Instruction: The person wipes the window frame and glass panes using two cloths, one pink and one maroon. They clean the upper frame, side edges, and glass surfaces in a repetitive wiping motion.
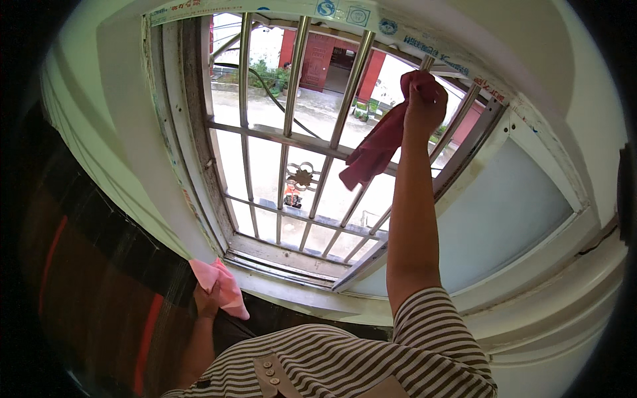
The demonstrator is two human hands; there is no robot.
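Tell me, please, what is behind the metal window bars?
Behind the metal window bars are a paved yard, green plants and a red door. The dark red cloth and right hand cover part.

We stretch our right arm straight up, its grip (pixel 424 96) closed tight overhead. Our left arm hangs low and bent, its grip (pixel 207 302) curled shut near our hip, well below the other.

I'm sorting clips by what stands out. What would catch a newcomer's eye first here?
First, the right hand raised high against the window grille, clutching a dark red cloth that hangs down over the bars. Next, the left hand low by the sill, holding a pink cloth. A bright yard shows through the metal bars.
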